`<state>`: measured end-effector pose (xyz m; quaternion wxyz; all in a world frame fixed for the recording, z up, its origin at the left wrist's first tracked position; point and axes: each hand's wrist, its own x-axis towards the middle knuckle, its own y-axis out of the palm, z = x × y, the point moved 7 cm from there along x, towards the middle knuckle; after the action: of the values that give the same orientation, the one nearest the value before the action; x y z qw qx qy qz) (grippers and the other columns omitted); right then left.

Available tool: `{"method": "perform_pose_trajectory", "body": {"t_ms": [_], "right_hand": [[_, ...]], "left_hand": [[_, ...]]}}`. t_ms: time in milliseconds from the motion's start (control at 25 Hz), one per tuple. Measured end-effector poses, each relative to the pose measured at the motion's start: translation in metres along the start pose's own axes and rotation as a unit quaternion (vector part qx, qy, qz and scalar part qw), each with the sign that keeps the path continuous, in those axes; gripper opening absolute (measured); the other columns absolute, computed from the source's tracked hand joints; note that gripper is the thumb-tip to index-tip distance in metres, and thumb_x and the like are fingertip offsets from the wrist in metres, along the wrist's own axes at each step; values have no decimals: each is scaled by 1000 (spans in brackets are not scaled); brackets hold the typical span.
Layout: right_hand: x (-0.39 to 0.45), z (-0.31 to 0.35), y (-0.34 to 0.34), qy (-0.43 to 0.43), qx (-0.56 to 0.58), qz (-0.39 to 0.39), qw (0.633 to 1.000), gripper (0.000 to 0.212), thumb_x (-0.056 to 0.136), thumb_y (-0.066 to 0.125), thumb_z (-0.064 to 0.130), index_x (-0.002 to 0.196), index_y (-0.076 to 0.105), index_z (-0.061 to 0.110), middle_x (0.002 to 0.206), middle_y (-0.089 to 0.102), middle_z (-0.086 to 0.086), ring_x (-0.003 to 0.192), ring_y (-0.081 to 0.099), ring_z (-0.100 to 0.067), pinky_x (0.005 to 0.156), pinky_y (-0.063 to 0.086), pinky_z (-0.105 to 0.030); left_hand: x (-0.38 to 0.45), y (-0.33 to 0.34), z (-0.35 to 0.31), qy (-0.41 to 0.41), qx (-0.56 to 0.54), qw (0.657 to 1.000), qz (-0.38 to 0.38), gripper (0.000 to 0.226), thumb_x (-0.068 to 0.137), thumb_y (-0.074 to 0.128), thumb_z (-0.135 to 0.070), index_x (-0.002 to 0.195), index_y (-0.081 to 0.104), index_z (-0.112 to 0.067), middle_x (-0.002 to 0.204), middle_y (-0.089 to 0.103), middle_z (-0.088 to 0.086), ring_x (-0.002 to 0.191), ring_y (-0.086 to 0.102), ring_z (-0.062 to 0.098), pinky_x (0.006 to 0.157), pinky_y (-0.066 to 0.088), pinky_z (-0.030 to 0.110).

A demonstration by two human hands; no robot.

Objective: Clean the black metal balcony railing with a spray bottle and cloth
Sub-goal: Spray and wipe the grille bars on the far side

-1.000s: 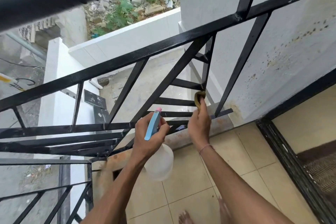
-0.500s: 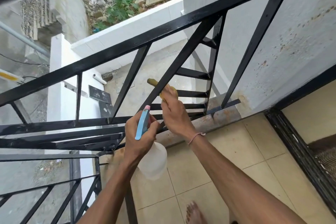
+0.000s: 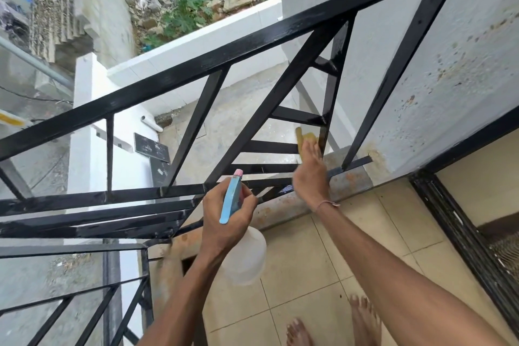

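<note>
The black metal railing (image 3: 252,39) runs diagonally from the lower left to the upper right of the frame, its slanted bars and short crossbars filling the centre. A yellowish cloth (image 3: 304,139) is pressed against a bar right of centre, where the right hand (image 3: 309,177) holds it – fingers curled over it. The left hand (image 3: 224,222), just below centre, grips the neck of the spray bottle (image 3: 244,255); its blue trigger head with a pink tip points up toward the rails, and the translucent white body hangs beneath the hand – whether it holds any liquid cannot be told. Beige floor tiles (image 3: 365,233) lie lower right, with bare feet (image 3: 362,317) at the bottom edge.
</note>
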<state>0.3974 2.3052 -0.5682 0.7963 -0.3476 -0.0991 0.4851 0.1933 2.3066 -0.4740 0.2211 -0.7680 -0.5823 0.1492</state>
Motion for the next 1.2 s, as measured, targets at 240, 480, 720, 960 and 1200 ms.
{"method": "perform_pose_trajectory", "body": {"t_ms": [240, 480, 720, 960, 1200], "right_hand": [[-62, 108, 7, -226, 127, 29, 965, 76, 91, 35, -15, 158, 29, 22, 164, 27, -2, 153, 19, -23, 121, 29, -42], [-67, 10, 17, -240, 42, -16, 970, 74, 92, 43, -17, 157, 27, 14, 165, 24, -3, 152, 25, -23, 113, 41, -47], [-31, -22, 74, 70, 116, 35, 990, 65, 102, 36, 0, 160, 13, 21, 167, 13, -3, 151, 25, -27, 119, 34, -44], [-50, 72, 89, -93, 136, 81, 983, 60, 101, 37, -2, 156, 32, 22, 165, 24, -5, 150, 28, -28, 119, 34, -45], [-65, 84, 86, -309, 89, 99, 942, 80, 87, 34, -16, 160, 20, 14, 166, 21, -5, 154, 17, -22, 121, 29, -45]], "left_hand": [[-10, -9, 12, -12, -4, 1000, -15, 13, 77, 62, -27, 74, 62, -14, 65, 59, 2, 56, 58, 30, 48, 52, 53], [-11, -4, 10, 13, 34, 999, 1, 8, 76, 62, -23, 71, 61, -17, 61, 57, -4, 55, 56, 19, 51, 51, 38], [-9, -5, 28, 7, 40, 999, 4, 7, 78, 63, -19, 72, 61, -17, 61, 57, -2, 53, 57, 21, 50, 54, 40], [-8, -21, 52, -15, 17, 999, -29, 16, 78, 59, -28, 72, 62, -13, 64, 59, 1, 56, 58, 31, 49, 52, 53], [-19, -25, 70, -34, -27, 999, -32, 20, 80, 56, -26, 79, 67, -9, 74, 64, 5, 73, 66, 35, 56, 55, 60]]}}
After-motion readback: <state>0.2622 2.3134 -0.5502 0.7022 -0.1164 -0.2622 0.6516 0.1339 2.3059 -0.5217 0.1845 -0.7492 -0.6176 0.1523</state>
